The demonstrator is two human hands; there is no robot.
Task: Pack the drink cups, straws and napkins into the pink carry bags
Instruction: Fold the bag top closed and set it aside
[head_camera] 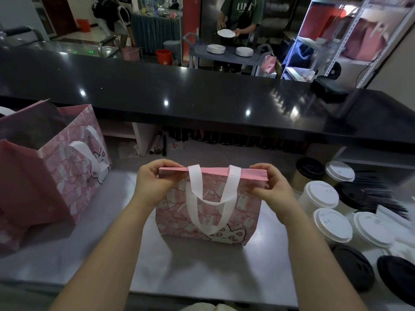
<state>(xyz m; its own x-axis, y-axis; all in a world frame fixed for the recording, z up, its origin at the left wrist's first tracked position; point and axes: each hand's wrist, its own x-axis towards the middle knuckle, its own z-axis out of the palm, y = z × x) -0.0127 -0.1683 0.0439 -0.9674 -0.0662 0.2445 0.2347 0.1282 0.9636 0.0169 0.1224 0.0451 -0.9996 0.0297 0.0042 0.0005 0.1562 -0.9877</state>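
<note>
At the centre of the frame a pink bag (208, 212) stands on the grey counter (190, 272). The left hand (152, 182) and right hand (272, 187) pinch its folded top edge. Lidded cups (332, 224) stand at right.

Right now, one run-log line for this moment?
bag: upright, top pinched flat | left hand: pinches rim | right hand: pinches rim | cups: outside, right | second bag: left, open
</note>
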